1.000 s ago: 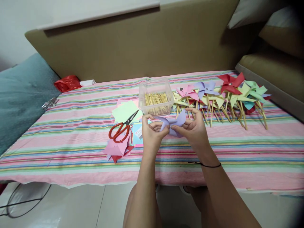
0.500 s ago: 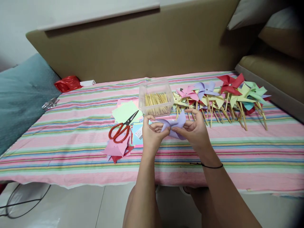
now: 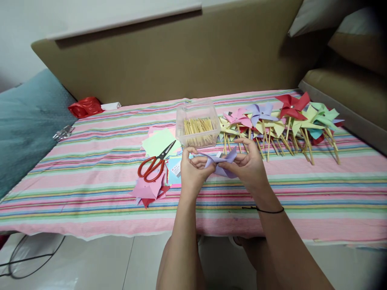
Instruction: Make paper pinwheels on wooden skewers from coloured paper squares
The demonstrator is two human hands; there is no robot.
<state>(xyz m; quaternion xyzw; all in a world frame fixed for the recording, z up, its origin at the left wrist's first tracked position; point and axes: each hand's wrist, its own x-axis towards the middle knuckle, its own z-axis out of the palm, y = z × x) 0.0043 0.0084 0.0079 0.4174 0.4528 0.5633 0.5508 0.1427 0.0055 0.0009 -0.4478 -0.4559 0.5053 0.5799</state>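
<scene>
Between my two hands is a purple paper pinwheel, its corners folded in toward the middle. My left hand pinches its left side, thumb near the centre. My right hand grips the right side, with its thumb also pressed at the centre. Whatever lies under the thumbs is hidden. Just beyond my hands stands a clear plastic box with many thin wooden sticks in it. Left of my left hand, red-handled scissors rest on paper sheets.
Finished pinwheels on sticks lie in a row at the right. Green paper and cut pink pieces are at the left. A red plastic bag sits at the back left on the striped cloth. A sofa back rises behind.
The pinwheel's upper folds have tipped and closed slightly between my fingers. Both hands keep nearly the same place and grip.
</scene>
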